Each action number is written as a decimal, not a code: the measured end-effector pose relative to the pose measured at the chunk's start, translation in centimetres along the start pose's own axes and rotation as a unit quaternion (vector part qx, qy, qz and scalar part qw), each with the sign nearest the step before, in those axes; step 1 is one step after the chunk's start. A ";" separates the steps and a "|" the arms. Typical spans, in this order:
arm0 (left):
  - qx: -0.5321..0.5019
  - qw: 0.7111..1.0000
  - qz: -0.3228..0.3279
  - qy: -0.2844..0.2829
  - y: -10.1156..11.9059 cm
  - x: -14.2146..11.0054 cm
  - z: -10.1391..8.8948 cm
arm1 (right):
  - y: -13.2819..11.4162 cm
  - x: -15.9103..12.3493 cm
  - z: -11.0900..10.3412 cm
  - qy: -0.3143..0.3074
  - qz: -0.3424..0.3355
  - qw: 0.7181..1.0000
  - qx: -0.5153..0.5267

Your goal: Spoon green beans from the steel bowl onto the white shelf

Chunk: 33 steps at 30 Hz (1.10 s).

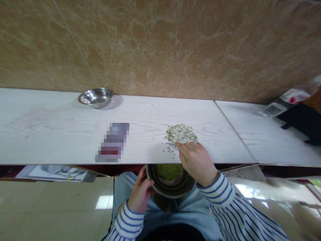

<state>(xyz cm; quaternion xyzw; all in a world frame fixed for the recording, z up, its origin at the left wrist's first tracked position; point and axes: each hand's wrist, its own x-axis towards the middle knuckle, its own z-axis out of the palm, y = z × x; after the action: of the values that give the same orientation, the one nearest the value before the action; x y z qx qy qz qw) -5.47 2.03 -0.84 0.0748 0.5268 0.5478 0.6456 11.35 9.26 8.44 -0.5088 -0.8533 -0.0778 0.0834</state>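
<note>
My left hand (pixel 140 194) grips the rim of a metal bowl (pixel 160 190) held just below the white table's front edge (pixel 62 157), over my lap. Green beans (pixel 169 171) fill part of that bowl. My right hand (pixel 197 162) rests on the table edge, fingers together and laid flat, touching the near side of a pile of mixed green beans and white grains (pixel 181 134). A few loose green beans (pixel 170 151) lie between the pile and the edge. Something small and pale (pixel 171 145) shows beside the fingertips; I cannot make it out.
An empty steel bowl (pixel 95 97) stands at the back left by the marble wall (pixel 160 43). A blurred flat object (pixel 112 142) lies left of the pile. A plastic packet (pixel 286 102) and dark things (pixel 303 122) sit at the far right.
</note>
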 end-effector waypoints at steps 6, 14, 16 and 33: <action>-0.002 1.000 -0.002 0.002 0.2 0.0 -0.2 | -0.6 1.3 0.2 -0.007 -0.001 1.000 0.001; -0.016 1.000 0.002 -0.004 0.6 0.1 -0.8 | -1.0 1.7 0.1 -0.017 -0.021 1.000 0.008; -0.014 1.000 0.006 -0.005 0.7 0.2 -0.9 | -0.9 1.5 0.0 -0.019 -0.029 0.999 0.011; 0.005 0.999 -0.010 -0.043 0.4 0.2 -0.6 | -1.0 -1.7 -0.9 -0.043 -0.074 0.995 0.060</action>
<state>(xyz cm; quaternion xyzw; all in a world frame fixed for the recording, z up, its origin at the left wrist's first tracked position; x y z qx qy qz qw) -6.19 2.08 -0.94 0.0966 0.5019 0.5347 0.6729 11.32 7.15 8.86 -0.4410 -0.8946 -0.0111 0.0711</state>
